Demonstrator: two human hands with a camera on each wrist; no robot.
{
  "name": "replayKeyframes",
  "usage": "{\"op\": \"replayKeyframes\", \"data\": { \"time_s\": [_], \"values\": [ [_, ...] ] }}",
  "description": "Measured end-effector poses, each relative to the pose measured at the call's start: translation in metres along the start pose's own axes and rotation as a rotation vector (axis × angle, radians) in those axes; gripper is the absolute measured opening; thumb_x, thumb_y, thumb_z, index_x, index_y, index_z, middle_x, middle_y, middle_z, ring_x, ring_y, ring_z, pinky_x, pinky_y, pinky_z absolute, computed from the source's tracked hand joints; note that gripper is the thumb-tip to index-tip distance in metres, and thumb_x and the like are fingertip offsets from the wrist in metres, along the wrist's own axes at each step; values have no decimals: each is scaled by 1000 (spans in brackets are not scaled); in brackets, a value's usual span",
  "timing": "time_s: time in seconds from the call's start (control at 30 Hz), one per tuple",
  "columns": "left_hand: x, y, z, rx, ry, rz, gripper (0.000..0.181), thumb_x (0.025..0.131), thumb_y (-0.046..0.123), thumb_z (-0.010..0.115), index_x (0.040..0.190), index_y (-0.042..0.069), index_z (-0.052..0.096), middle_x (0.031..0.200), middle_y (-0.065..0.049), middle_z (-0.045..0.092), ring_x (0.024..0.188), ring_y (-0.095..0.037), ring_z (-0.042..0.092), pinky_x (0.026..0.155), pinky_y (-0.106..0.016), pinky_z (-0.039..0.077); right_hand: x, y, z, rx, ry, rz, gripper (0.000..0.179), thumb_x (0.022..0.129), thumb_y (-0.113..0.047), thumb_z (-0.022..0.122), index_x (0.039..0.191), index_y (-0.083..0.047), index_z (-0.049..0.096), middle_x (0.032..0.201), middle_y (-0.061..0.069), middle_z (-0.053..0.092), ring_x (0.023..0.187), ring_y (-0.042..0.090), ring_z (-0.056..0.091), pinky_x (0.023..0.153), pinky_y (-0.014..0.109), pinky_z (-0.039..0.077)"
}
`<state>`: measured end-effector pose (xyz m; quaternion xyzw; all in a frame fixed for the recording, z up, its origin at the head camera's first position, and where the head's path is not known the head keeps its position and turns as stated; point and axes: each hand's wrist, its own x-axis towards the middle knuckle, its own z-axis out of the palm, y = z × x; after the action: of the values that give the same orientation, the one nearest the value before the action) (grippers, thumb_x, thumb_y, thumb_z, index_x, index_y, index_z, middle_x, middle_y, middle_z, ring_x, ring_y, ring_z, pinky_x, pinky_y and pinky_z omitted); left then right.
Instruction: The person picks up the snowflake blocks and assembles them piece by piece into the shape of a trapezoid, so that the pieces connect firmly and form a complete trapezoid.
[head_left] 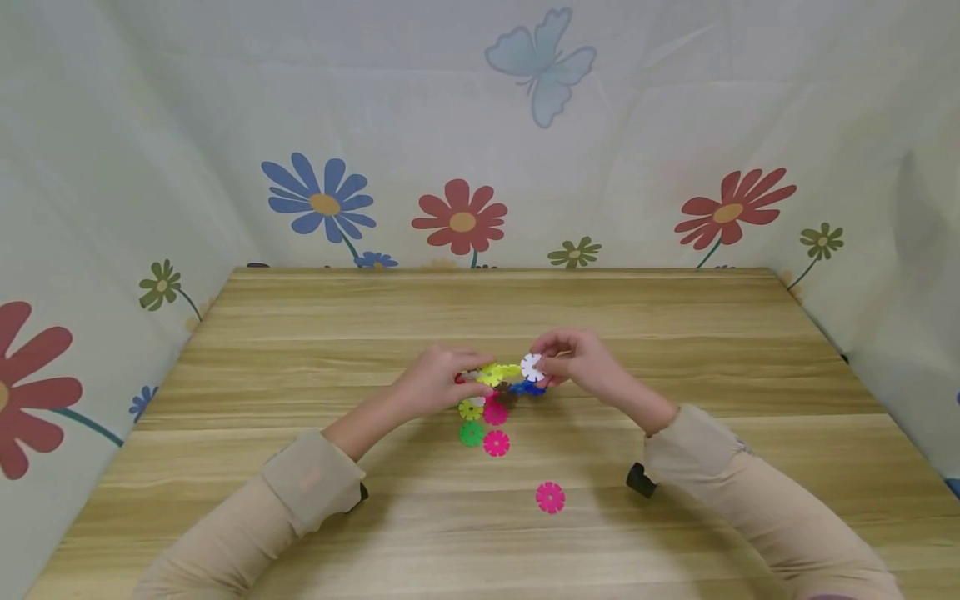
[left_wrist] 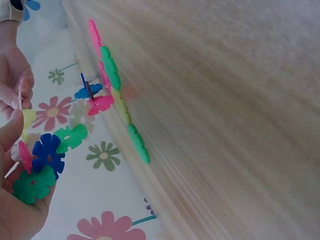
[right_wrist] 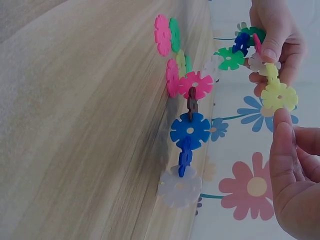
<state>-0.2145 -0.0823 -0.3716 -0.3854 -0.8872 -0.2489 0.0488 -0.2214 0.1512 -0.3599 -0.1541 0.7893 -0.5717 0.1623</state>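
Note:
My left hand (head_left: 438, 382) grips a chain of slotted, flower-shaped plastic discs at its upper part, around green, dark blue (left_wrist: 48, 152) and pink discs. The chain bends down toward the table through a green disc, a clear disc, a pink disc (right_wrist: 195, 85), a brown disc (right_wrist: 192, 104) and a blue disc (right_wrist: 190, 131). A clear disc (right_wrist: 180, 188) ends it. Across from it my right hand (head_left: 581, 362) pinches a white disc (head_left: 532, 367) between thumb and fingers. That disc is right by the yellow discs (right_wrist: 279, 96) at the chain's other end.
Several loose discs lie on the wooden table (head_left: 337, 517): a green disc (head_left: 471, 433), a pink disc (head_left: 496, 443) and a yellow disc (head_left: 471, 409) close under the chain. Another pink disc (head_left: 551, 497) lies nearer the front. A flower-printed cloth (head_left: 637, 125) hangs behind the table.

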Motion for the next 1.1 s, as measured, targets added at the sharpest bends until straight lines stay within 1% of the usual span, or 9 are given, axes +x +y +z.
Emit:
{"op": "replayKeyframes", "data": {
  "time_s": [0.1,0.23,0.3,0.43,0.5,0.63,0.73,0.9,1.1],
  "values": [
    [0,0,0,4,-3,13,42,75,27,69,112,7,62,104,-8,65,68,-8,58,63,-17,49,-1,-2,2,9,-10,7,23,83,4,53,104,13,53,80,10,56,60,12,61,60,31,54],
    [0,0,0,7,2,31,41,76,26,68,112,7,62,105,-9,65,75,-12,63,66,-20,50,-2,-4,4,32,-18,12,23,83,5,52,104,15,52,78,9,56,59,11,60,57,26,53],
    [0,0,0,4,5,40,41,76,26,68,111,7,62,105,-9,65,76,-13,64,67,-20,50,-2,-4,4,33,-13,15,22,83,5,52,103,15,52,77,9,56,58,11,60,57,26,52],
    [0,0,1,14,17,78,39,76,24,68,110,7,63,102,-9,66,71,-10,63,63,-16,49,-1,-4,4,23,3,26,21,83,6,53,102,15,54,76,8,56,57,10,59,56,27,53],
    [0,0,2,18,27,99,38,75,24,69,109,6,63,101,-9,67,69,-9,63,61,-16,49,-1,-4,4,21,10,32,21,82,6,53,102,15,54,75,7,56,56,10,59,57,29,53],
    [1,1,3,44,42,132,36,76,24,68,106,4,64,101,-9,67,78,-13,66,66,-20,51,0,-5,4,33,22,52,21,82,6,53,102,15,54,74,6,56,55,9,58,57,29,53],
    [1,2,3,76,46,144,35,77,25,66,105,4,65,100,-8,67,82,-14,66,68,-23,52,0,-5,4,40,32,70,21,82,6,54,101,15,54,74,5,56,54,9,57,55,25,52],
    [3,7,2,116,58,169,31,78,24,67,103,5,65,95,-6,68,77,-12,66,64,-21,52,1,-4,5,43,37,105,21,82,6,53,101,15,54,73,5,56,53,9,57,53,23,51],
    [6,10,-2,113,50,147,31,77,23,67,102,5,66,88,-4,70,65,-8,64,60,-16,49,2,0,3,113,36,113,25,83,6,52,106,17,51,74,2,56,54,9,58,53,21,51]
  ]
}}
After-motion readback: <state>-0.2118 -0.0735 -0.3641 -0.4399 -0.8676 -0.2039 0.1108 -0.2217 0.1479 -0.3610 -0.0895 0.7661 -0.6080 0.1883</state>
